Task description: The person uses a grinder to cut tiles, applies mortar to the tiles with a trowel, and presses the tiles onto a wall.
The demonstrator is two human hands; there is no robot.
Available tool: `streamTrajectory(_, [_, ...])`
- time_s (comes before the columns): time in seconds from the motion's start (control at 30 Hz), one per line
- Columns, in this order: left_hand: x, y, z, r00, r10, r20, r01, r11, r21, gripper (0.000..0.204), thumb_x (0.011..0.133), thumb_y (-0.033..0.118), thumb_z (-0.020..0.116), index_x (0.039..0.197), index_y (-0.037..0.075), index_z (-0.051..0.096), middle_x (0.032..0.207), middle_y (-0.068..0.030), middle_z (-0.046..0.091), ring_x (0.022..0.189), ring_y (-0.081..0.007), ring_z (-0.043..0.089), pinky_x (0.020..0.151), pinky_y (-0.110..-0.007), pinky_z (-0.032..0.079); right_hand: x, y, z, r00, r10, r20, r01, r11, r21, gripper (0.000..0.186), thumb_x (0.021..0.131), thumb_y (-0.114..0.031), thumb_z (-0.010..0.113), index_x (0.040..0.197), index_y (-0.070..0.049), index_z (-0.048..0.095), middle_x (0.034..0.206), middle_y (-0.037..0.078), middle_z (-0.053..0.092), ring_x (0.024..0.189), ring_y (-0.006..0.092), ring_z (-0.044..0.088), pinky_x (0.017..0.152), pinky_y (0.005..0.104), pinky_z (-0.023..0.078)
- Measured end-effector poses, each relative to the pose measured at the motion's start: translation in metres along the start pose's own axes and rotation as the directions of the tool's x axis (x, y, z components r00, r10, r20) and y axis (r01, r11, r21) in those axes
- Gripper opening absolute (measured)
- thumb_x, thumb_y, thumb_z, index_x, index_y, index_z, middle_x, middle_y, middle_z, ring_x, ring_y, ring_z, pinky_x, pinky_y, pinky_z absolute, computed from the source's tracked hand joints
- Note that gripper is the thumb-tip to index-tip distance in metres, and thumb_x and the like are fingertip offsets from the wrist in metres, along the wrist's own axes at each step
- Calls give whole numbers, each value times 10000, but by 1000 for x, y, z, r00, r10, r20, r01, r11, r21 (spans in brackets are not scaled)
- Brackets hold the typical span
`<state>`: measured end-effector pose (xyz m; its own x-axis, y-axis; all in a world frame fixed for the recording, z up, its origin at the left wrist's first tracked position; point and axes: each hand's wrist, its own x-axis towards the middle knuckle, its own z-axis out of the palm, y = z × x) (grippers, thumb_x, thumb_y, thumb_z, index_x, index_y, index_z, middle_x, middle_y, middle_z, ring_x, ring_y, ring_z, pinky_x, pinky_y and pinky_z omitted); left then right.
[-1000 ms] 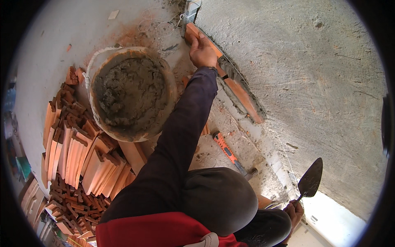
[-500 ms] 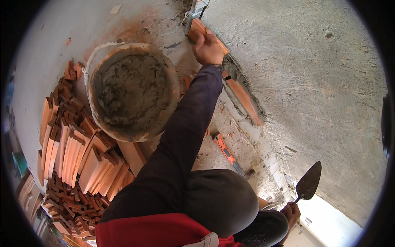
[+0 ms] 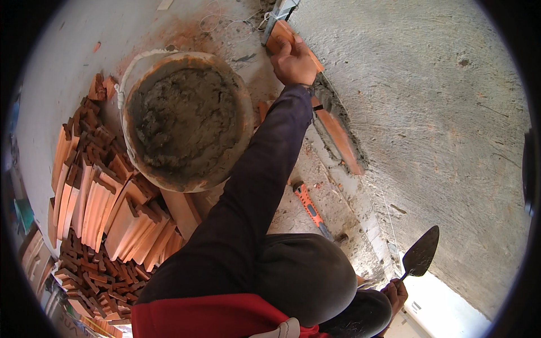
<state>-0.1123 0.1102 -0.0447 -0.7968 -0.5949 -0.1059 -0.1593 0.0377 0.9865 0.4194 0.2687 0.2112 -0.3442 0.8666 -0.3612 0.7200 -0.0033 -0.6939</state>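
My left hand (image 3: pixel 296 63) reaches far ahead to the foot of the wall, with its thumb and fingers gripping a terracotta skirting tile (image 3: pixel 280 32). This tile stands along the wall, one end against a grey metal upright (image 3: pixel 276 17). Nearer to me, a second terracotta tile (image 3: pixel 341 141) is set against the wall with wet mortar around it. At the lower right, my right hand (image 3: pixel 395 294) is closed round the handle of a pointed trowel (image 3: pixel 421 253), its blade raised. That handle is mostly hidden by the fingers.
A bucket of grey mortar (image 3: pixel 186 121) stands left of my forearm. Beyond it lie stacked terracotta tiles (image 3: pixel 101 203) along the left. An orange-handled hammer (image 3: pixel 313 211) lies on the dusty floor. A taut string (image 3: pixel 389 208) runs along the rough cement wall (image 3: pixel 428 112).
The view has shifted slightly, so most things sit a little further right. My left hand stays on the tile, and my right hand still has the trowel.
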Motion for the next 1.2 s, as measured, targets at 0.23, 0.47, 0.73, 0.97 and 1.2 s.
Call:
streamTrajectory(0.23, [11, -2, -5, 997, -2, 77, 3, 1000, -9, 630, 959, 478, 578, 1304, -48, 585, 1050, -220, 701, 996, -330, 677, 886, -405, 532, 11, 8, -5, 998, -6, 61, 5, 1000, 6, 39, 874, -38, 609, 901, -9, 607, 582, 14, 518, 474, 64, 421, 450, 212, 323])
streamTrajectory(0.47, [11, 5, -11, 996, 16, 92, -34, 980, 197, 710, 971, 512, 507, 1406, -47, 470, 1157, -251, 662, 1044, -397, 649, 940, -432, 512, 11, 5, -4, 998, -7, 68, 10, 999, -41, 32, 866, -43, 605, 882, -18, 592, 581, 3, 493, 482, 66, 405, 464, 211, 315])
streamTrajectory(0.73, [5, 21, -22, 983, -102, 152, 71, 977, 200, 782, 898, 482, 620, 1431, -55, 423, 1216, -267, 630, 1083, -415, 634, 971, -441, 501, 8, 7, -3, 999, -15, 49, 17, 999, -37, 103, 852, -95, 603, 912, -14, 581, 615, -5, 492, 510, 83, 437, 476, 227, 331])
streamTrajectory(0.97, [6, 14, -21, 979, -98, 181, 59, 977, 205, 757, 890, 470, 648, 1386, -72, 465, 1216, -256, 635, 1088, -385, 647, 944, -420, 522, -5, -8, 10, 999, 46, -7, -46, 999, 3, 164, 882, -106, 595, 1011, -9, 565, 779, 36, 537, 646, 86, 486, 574, 230, 393])
streamTrajectory(1.2, [8, 12, -17, 963, -128, 239, 90, 983, 161, 754, 892, 457, 672, 1381, -82, 473, 1256, -267, 614, 1113, -364, 646, 940, -398, 532, -3, 28, -7, 954, -301, -19, 287, 925, -248, 119, 891, -81, 596, 989, -19, 571, 782, 21, 521, 628, 76, 462, 563, 222, 383])
